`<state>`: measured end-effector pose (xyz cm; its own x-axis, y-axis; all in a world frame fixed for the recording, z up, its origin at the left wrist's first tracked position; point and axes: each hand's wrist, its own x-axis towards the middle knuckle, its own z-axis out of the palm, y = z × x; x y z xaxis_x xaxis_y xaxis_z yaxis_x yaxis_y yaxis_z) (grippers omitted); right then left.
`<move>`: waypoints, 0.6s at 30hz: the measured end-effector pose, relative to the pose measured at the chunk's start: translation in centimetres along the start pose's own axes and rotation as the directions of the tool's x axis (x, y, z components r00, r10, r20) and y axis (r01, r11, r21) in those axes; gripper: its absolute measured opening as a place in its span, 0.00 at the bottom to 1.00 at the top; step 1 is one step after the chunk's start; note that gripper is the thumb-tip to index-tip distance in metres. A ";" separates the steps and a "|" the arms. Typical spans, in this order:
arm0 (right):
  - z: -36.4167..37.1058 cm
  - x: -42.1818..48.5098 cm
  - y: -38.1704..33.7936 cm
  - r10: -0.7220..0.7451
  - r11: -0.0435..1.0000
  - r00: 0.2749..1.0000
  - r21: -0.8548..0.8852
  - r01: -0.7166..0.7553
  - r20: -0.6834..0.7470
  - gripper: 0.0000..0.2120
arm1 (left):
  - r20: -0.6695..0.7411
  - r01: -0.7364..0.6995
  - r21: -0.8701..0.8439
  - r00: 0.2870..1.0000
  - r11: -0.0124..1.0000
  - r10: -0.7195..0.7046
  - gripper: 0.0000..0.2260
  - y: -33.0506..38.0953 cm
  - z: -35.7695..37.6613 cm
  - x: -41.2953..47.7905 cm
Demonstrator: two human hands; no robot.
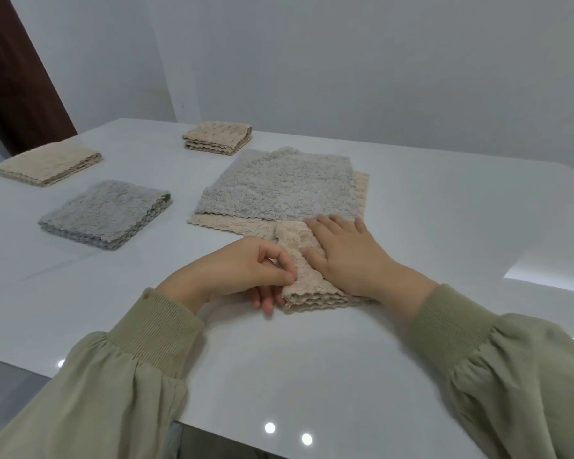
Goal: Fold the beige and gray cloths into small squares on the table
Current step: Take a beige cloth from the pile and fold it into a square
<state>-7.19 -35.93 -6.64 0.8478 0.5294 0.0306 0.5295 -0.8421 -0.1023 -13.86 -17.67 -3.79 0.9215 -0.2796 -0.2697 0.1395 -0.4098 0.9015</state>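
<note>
A folded beige cloth lies on the white table near its front edge, several layers thick. My right hand presses flat on top of it, fingers straight. My left hand pinches the cloth's left edge between thumb and fingers. Just behind lies an unfolded gray cloth spread flat over an unfolded beige cloth, whose edges show along the front and right.
Three folded squares sit to the left: a gray one, a beige one at the far left, and another beige one at the back. A wall stands behind the table. The table's front edge runs below my sleeves.
</note>
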 end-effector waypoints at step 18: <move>-0.2 -0.7 -0.3 0.024 0.999 0.999 0.033 -0.023 -0.045 0.32 | -0.620 0.067 -0.004 0.782 0.998 -0.055 0.04 0.6 -1.1 6.2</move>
<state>-7.89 -36.06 -6.39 0.8607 0.5038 0.0728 0.5090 -0.8500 -0.1354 -7.63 -18.71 -4.55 0.9381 0.3425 -0.0507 0.2026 -0.4242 0.8826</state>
